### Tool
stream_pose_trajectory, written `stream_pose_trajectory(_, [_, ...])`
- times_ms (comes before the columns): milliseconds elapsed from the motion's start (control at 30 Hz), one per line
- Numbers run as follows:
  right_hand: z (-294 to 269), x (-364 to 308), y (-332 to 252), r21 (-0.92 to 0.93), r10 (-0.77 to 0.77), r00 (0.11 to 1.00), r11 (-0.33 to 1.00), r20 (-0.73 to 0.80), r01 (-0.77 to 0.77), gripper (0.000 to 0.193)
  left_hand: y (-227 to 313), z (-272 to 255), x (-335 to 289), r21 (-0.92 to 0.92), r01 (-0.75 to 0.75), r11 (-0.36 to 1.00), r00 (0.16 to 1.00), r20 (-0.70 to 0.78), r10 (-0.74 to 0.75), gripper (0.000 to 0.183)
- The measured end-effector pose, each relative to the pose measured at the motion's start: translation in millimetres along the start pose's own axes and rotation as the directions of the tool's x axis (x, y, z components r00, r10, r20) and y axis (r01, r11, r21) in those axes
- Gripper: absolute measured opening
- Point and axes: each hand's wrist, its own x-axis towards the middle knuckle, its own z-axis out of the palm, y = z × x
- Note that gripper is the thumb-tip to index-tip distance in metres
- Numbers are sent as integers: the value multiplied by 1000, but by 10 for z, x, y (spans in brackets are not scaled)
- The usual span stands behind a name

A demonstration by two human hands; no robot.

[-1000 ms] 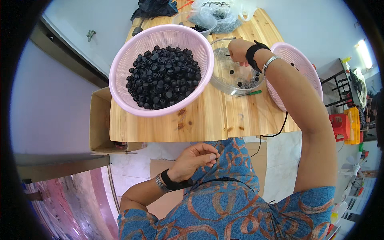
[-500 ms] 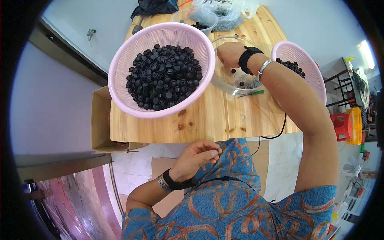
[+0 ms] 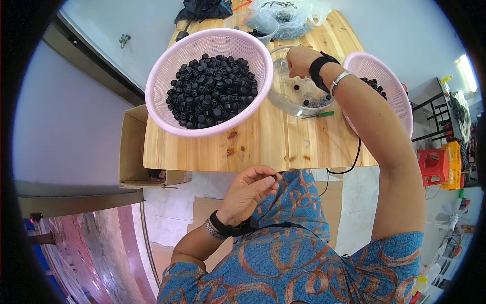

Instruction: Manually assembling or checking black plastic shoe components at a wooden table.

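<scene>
My left hand (image 3: 249, 193) is in front of the table's near edge, above my lap. Its thumb and fingers are pinched together, with a dark speck at their tips too small to name. Over the clear round bowl (image 3: 285, 104), my right hand (image 3: 302, 62) reaches down with curled fingers; its fingertips are partly hidden, and I cannot make out anything in them. A few small black parts (image 3: 296, 87) and some small clear pieces (image 3: 320, 103) lie in that bowl. Beside it on the left is a pink mesh basket (image 3: 156, 104) heaped with black round caps (image 3: 212, 93).
Another pink basket (image 3: 402, 109) with black parts stands right of my right forearm. A green-handled screwdriver (image 3: 325, 114) lies before the bowl. Farther back are a clear tub (image 3: 234, 21), plastic bags (image 3: 291, 20) and a black bag (image 3: 202, 9). A cardboard box (image 3: 130, 147) sits left of the table.
The view has shifted a little, so the table sits slightly higher in it. My right hand has moved slightly right within the bowl. My left hand keeps its pinch.
</scene>
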Motion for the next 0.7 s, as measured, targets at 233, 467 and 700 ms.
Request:
stream_pose_trajectory(233, [79, 90, 198, -192, 69, 989, 977, -133, -94, 21, -50, 18, -11, -24, 12, 1000, 1000, -14, -12, 15])
stream_pose_trajectory(467, [180, 230, 360, -135, 232, 962, 958, -146, -252, 28, -100, -44, 5, -55, 27, 998, 1000, 2, -27, 15])
stream_pose_trajectory(700, [-15, 194, 223, -365, 142, 942, 931, 305, -22, 33, -160, -71, 17, -92, 42, 995, 999, 33, -39, 15])
